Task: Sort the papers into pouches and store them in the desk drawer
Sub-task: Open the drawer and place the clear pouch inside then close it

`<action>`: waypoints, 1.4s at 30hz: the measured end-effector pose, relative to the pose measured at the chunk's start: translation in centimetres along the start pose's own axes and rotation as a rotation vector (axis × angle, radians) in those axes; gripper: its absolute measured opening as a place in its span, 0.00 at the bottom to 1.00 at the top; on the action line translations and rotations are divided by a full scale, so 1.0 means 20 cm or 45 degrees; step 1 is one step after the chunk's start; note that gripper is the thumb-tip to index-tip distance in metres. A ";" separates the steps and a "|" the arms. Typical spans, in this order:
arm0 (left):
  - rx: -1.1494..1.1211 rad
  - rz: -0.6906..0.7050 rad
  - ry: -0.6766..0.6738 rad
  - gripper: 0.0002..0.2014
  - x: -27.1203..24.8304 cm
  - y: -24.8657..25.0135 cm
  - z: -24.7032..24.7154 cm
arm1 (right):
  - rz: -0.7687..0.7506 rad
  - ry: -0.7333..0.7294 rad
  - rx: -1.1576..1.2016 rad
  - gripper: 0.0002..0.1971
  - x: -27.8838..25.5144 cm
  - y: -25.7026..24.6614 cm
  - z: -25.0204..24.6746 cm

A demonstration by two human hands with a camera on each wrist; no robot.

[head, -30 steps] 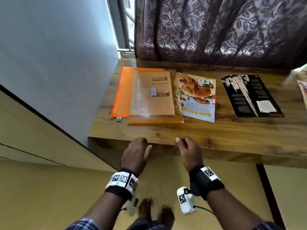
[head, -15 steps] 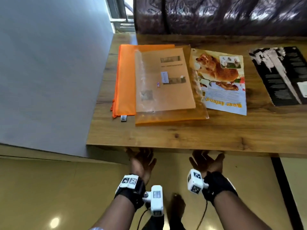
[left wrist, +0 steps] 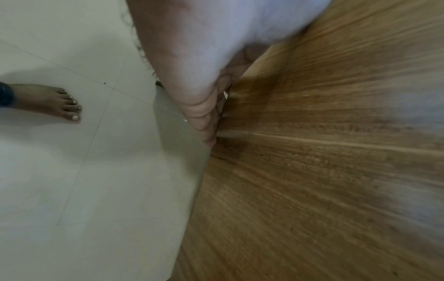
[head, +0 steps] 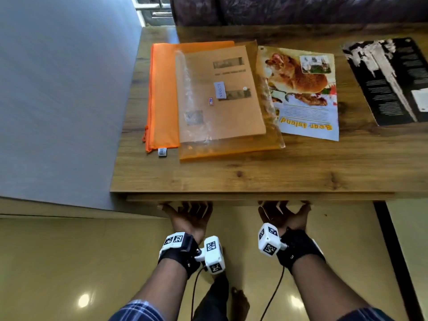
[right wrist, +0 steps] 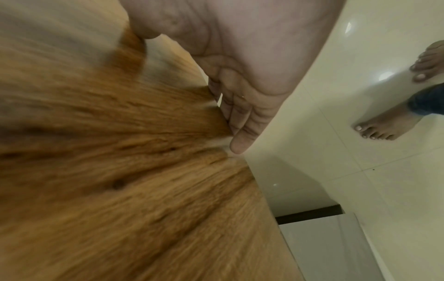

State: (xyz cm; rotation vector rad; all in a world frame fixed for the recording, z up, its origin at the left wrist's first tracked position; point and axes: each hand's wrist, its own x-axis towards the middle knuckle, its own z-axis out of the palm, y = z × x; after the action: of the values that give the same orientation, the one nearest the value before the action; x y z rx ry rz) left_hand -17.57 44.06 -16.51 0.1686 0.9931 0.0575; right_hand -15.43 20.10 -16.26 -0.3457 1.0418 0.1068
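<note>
The drawer (head: pixel 259 197) sits just under the front edge of the surface (head: pixel 231 177), showing only a thin strip. It looks stiff and light, best taken from below its front. The orange pouch (head: pixel 162 93) and the clear pouch (head: pixel 220 98) upon it lie at the back left corner, thin, floppy, probably slippery. The left hand (head: pixel 188 216) and the right hand (head: pixel 283 214) are palm up, fingers hooked under the drawer front; fingertips are hidden.

desk (head: pixel 231 179) showing brown woodgrain | zip pouch (head: pixel 162 93) showing solid orange | clear pouch (head: pixel 231 147) showing amber tint | leaflet (head: pixel 393 84) showing black with white | sleeve (head: pixel 136 312) showing blue plaid
</note>
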 end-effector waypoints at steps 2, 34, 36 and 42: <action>0.002 -0.007 0.005 0.37 -0.04 -0.01 -0.05 | -0.011 0.030 -0.027 0.34 -0.04 0.01 -0.05; 0.863 0.038 0.000 0.11 -0.96 -0.14 -0.56 | -0.592 0.230 -0.539 0.18 -0.86 -0.17 -0.62; 0.963 -0.016 -0.074 0.13 -1.00 -0.15 -0.50 | -0.636 0.154 -0.509 0.18 -0.90 -0.20 -0.53; 1.181 -0.054 -0.381 0.15 -1.09 -0.14 -0.23 | -0.650 0.059 -0.564 0.15 -0.88 -0.18 -0.24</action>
State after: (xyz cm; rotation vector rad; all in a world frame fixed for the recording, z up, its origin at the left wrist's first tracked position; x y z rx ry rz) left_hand -33.45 39.00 -1.32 0.9748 0.6596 -0.4648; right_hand -27.36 16.57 -2.51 -1.0089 0.9415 -0.1336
